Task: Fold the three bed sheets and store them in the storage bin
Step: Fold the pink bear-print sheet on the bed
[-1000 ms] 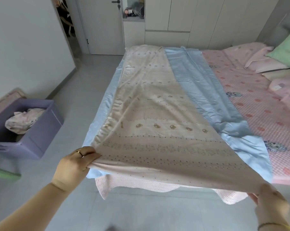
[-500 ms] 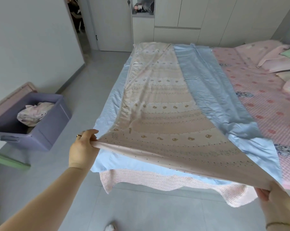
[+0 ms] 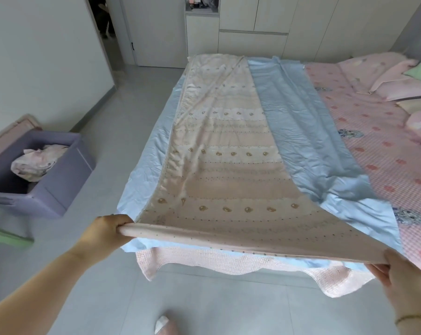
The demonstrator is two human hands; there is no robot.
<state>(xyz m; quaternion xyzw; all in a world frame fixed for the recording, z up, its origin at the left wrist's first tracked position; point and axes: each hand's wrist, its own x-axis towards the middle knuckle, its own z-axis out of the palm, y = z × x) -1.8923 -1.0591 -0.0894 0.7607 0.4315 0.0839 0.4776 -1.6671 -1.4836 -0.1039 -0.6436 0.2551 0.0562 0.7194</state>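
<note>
Left hand (image 3: 105, 234) and right hand (image 3: 403, 276) grip one peach sheet (image 3: 229, 170). One blue sheet (image 3: 308, 141) lies beneath; a third sheet (image 3: 35, 160) sits in one bin (image 3: 59, 189).

peach sheet (image 3: 224, 170): spread atop blue sheet (image 3: 308, 141) | pink sheet (image 3: 36, 160): bundled in bin (image 3: 59, 189)

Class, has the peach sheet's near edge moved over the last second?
Yes: the peach sheet has risen at that edge, off the blue sheet beneath.

Thin gold bracelet (image 3: 412, 317) on rt wrist; pale pink slipper toe (image 3: 164, 325) at btm.
</note>
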